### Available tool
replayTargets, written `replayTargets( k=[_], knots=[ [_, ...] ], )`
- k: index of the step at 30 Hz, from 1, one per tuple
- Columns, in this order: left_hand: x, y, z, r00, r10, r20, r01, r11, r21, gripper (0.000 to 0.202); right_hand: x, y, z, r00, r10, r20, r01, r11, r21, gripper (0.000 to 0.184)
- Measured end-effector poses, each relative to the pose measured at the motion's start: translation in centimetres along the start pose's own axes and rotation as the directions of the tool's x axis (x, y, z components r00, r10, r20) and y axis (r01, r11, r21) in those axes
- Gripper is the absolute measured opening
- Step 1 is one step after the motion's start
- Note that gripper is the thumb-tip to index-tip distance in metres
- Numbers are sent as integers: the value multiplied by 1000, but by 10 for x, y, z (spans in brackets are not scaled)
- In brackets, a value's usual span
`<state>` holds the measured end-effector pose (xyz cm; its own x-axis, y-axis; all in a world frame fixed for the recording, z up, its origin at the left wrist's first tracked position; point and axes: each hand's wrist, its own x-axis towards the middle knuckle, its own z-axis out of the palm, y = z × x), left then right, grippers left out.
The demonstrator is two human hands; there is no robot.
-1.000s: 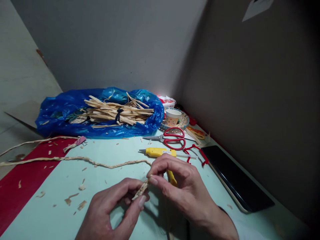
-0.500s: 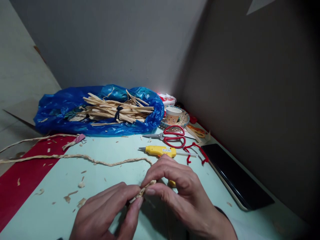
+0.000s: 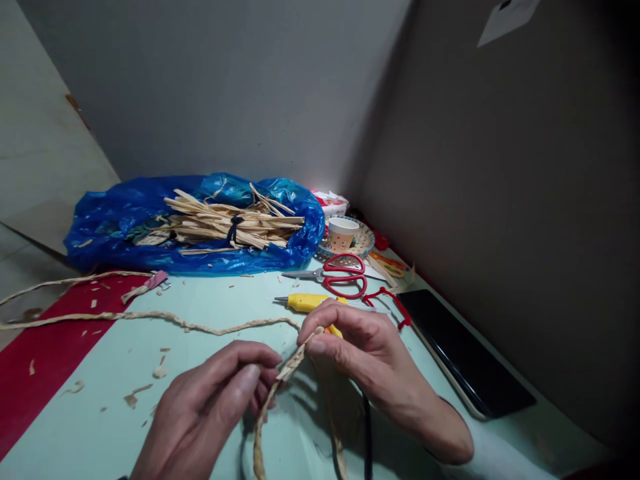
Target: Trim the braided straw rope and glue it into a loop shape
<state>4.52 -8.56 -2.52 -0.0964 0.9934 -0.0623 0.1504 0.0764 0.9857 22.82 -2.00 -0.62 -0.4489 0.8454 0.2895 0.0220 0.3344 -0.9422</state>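
A braided cord of pale dried plant strips [image 3: 294, 363], perhaps straw or husk, hangs from my right hand [image 3: 363, 350], pinched near its folded top between thumb and fingers. My left hand [image 3: 215, 400] is just left of the braid, thumb and index finger apart, other fingers curled at the cord; whether they touch it I cannot tell. Below, loose ends trail toward the bottom edge. A long stretch of cord [image 3: 215, 330] runs left across the table to the right hand. A yellow glue gun [image 3: 305, 302] lies behind my right hand, partly hidden by it.
Red-handled scissors [image 3: 345, 275] lie beyond the glue gun. At the back, a blue plastic bag [image 3: 115, 227] holds a tied straw bundle [image 3: 215, 223]. A paper cup [image 3: 343, 233] stands on a patterned plate. Right lie a red pipe cleaner [image 3: 400, 310] and a black tablet [image 3: 463, 353].
My left thumb and index finger have come off the braid and spread apart. My right hand has raised the braid's end slightly, and more of its length now shows hanging down.
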Motion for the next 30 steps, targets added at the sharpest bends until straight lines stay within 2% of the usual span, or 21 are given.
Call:
replayTargets(
  k=[2,4,6,9,13,17,20,24,27,30],
  knots=[
    [3,1,-2,996,-39,79,44,997,-59,30,0,1,1,1000,-5,25,5,1000,0,10],
    [6,1,-2,991,-13,137,19,999,-41,29,-1,3,3,999,-17,41,18,1000,-13,10],
    [8,1,-2,987,11,163,-11,1000,2,29,-2,4,4,998,-24,51,25,999,-30,10],
    [9,1,-3,981,-46,186,50,999,-16,26,-3,5,4,998,-23,56,25,999,-37,11],
    [7,3,-3,985,-69,156,72,997,-15,22,-3,6,4,997,-8,73,10,1000,-25,11],
    [5,3,3,995,-90,45,89,996,28,12,-4,7,6,997,18,73,-16,1000,-21,11],
    [5,0,7,1000,-19,-13,20,997,76,10,-5,9,9,998,40,48,-38,999,-33,12],
    [6,-5,8,994,107,19,-109,983,145,15,-6,13,12,998,57,29,-54,995,-83,10],
    [5,-7,7,989,129,78,-141,973,180,19,-7,16,14,999,44,20,-41,991,-127,10],
    [3,-10,8,989,119,88,-133,975,179,18,-8,17,15,1000,22,2,-22,988,-155,11]
  ],
)
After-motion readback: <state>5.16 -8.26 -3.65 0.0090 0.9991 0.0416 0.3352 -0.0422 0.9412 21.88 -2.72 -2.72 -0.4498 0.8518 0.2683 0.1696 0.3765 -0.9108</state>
